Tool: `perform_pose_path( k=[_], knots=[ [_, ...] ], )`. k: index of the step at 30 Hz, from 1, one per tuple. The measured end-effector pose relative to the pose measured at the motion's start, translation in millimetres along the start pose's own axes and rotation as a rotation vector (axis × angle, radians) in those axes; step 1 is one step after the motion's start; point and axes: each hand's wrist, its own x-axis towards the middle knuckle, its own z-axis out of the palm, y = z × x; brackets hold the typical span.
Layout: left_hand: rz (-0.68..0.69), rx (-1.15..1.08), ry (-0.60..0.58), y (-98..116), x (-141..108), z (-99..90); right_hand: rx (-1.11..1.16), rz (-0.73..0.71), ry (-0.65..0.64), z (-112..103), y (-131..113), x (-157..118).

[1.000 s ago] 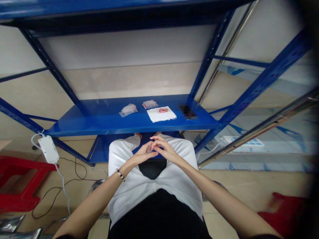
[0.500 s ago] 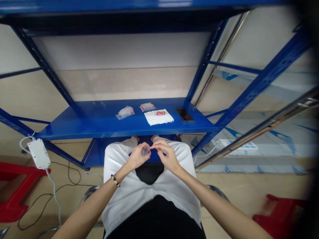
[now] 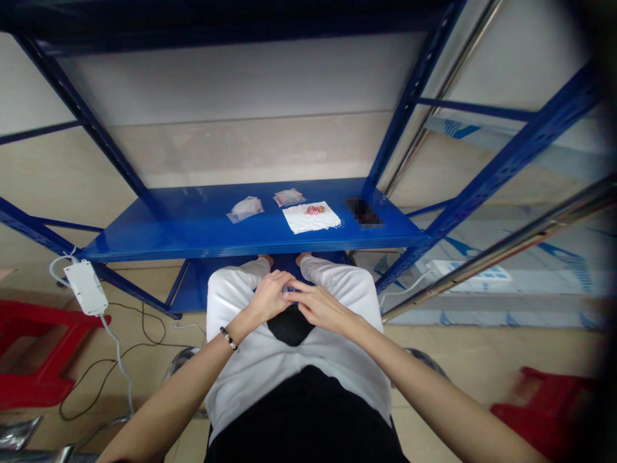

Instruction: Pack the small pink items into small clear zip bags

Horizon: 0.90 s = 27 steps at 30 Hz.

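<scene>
A small transparent plastic piece sits between my hands, mostly hidden by my fingers. My left hand grips it from the left, with a beaded bracelet on that wrist. My right hand closes on it from the right. Both hands rest above my white-clothed lap, well below the shelf. On the blue steel shelf lie a white sheet with pink beads on it and two small plastic bags.
A pixelated dark object lies on the shelf at the right. Blue shelf uprights stand on both sides. A white power adapter hangs at left with cables on the floor. Red stools stand low on both sides.
My hands have closed in around the transparent piece, which showed between my fingers half a second ago and is now mostly covered. My right hand has dropped slightly and turned flatter.
</scene>
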Motion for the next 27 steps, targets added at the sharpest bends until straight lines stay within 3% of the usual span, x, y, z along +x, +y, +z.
perform_pose_path(
  k=[7, 13, 23, 27],
  knots=[
    [0.064, 0.06, -0.032, 11, -4, -7.7, -0.105, 0.0, -0.077, -10, -9, 0],
    [0.063, 0.089, -0.071, 12, -5, 0.8, -0.153, 0.004, -0.156, -6, -8, -1],
    [-0.012, 0.081, 0.04, 3, 4, -4.8, 0.024, -0.015, 0.061, -10, -4, -2],
    [-0.033, 0.082, 0.095, 1, 3, -8.3, 0.16, -0.004, 0.205, -6, -8, -2]
  ],
)
